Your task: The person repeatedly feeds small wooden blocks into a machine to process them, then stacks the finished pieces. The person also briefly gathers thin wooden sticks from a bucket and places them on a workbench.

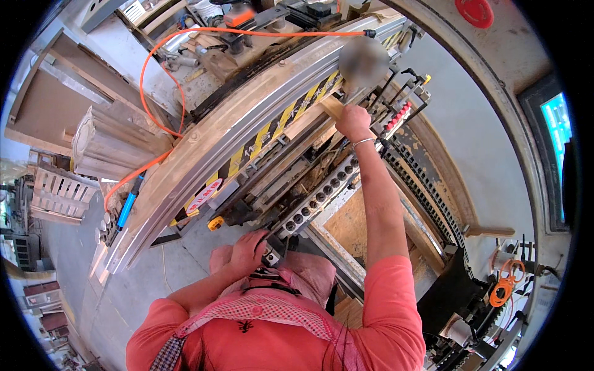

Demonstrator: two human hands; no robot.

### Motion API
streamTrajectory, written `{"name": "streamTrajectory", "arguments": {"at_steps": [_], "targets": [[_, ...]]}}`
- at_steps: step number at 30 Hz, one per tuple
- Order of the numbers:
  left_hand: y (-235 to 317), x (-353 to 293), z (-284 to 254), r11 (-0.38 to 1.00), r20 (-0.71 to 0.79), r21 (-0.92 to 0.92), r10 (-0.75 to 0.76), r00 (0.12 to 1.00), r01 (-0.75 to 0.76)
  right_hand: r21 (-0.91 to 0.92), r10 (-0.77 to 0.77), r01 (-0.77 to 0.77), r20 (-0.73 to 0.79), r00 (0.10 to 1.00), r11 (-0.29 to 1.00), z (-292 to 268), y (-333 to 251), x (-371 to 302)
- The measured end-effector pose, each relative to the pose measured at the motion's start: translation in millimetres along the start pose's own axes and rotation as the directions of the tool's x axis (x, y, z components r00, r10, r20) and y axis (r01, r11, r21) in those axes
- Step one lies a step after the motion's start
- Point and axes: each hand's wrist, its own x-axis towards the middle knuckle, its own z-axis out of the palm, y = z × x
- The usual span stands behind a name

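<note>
A stiff, light-looking wooden strip [322, 111] is gripped at its near end by the right hand [354, 122], fingers wrapped around it, on the drilling machine [309, 204], whose near edge is touched by the left hand [247, 250], fingers curled.

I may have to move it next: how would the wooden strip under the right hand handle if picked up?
The wooden strip looks stiff, probably light: thin, pale, straight. Flat-sided, so unlikely to roll. The right hand rests on its end; the left hand is apart.
</note>
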Motion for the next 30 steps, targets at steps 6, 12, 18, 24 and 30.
{"name": "streamTrajectory", "arguments": {"at_steps": [6,12,18,24,30], "targets": [[32,11,-19,0.988,0.075,0.126,-0.103,0.992,0.093,0.050,-0.042,0.046,-0.077,0.996,0.998,4,3,-2],[25,9,-14,0.990,0.056,0.113,-0.089,0.994,0.082,0.084,-0.034,0.040,-0.068,0.997,0.996,3,2,-3],[23,10,-13,0.993,0.061,0.108,-0.048,0.997,0.041,0.059,-0.029,0.030,-0.021,0.999,0.998,-1,2,-3],[26,11,-16,0.986,0.096,0.139,-0.101,0.990,0.087,-0.002,0.015,-0.015,-0.019,1.000,1.000,6,-2,-2],[19,4,-12,0.984,0.106,0.052,-0.173,0.979,0.168,0.053,0.018,-0.019,0.019,1.000,0.998,5,0,0]]}}
